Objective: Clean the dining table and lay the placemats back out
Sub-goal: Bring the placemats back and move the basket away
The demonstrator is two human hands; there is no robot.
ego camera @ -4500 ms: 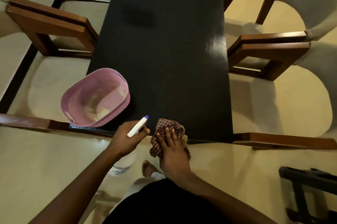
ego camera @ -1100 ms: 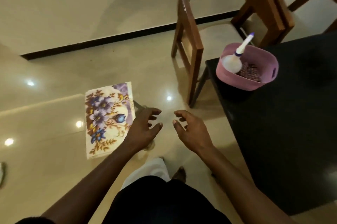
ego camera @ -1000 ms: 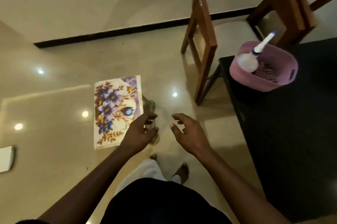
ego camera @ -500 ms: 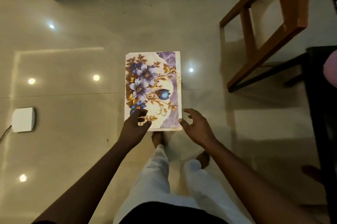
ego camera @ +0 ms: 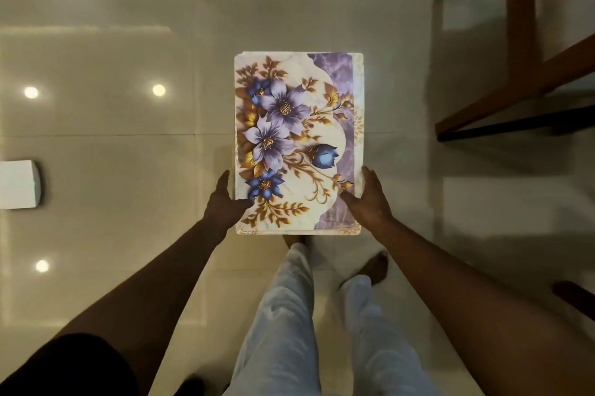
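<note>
A stack of floral placemats (ego camera: 299, 138), white with purple and blue flowers and gold leaves, is in the middle of the head view over the glossy tiled floor. My left hand (ego camera: 225, 202) grips its left edge near the near corner, thumb on top. My right hand (ego camera: 367, 199) grips the right edge at the same height, thumb on the purple band. The stack's near edge covers the toes of one bare foot. The dining table top is out of view.
A wooden chair frame (ego camera: 521, 41) stands at the upper right, with a dark bar (ego camera: 515, 125) below it. A white box (ego camera: 17, 184) lies on the floor at the left edge. My legs in pale trousers (ego camera: 289, 315) stand just behind the stack.
The spray bottle and checked cloth went into the pink basket on the table. I turned to the floor, and both open hands reached the placemats and closed on their two sides.
</note>
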